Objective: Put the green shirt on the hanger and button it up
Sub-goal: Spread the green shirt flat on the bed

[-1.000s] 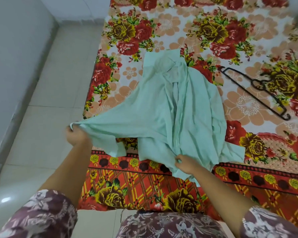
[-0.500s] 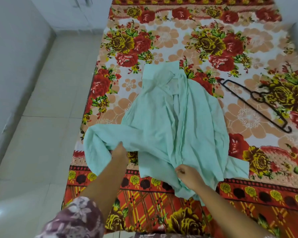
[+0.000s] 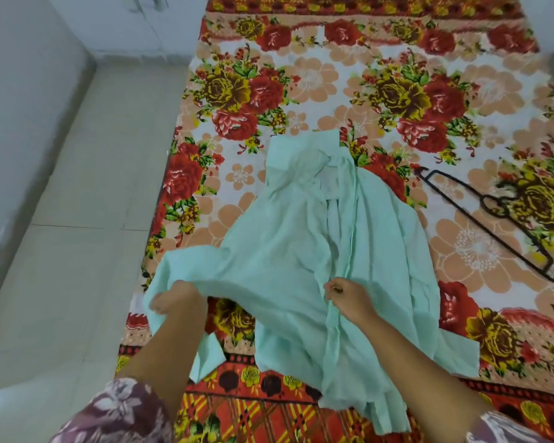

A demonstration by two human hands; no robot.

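Observation:
The pale green shirt (image 3: pixel 288 251) lies spread on the flowered bed, collar far from me, hem hanging over the near edge. My left hand (image 3: pixel 176 297) is closed on the shirt's left sleeve part near the bed's left edge. My right hand (image 3: pixel 346 294) pinches the front placket at the shirt's middle. A black hanger (image 3: pixel 490 219) lies flat on the bed to the right of the shirt, apart from both hands.
The bed sheet (image 3: pixel 397 91) with red and yellow roses covers the bed. Pale tiled floor (image 3: pixel 77 219) runs along its left side, bounded by a grey wall (image 3: pixel 20 107). My patterned purple sleeves show at the bottom.
My left hand moved from off the bed's left side inward with the sleeve. My right hand slid from the hem up to the placket. The view tilted toward the bed.

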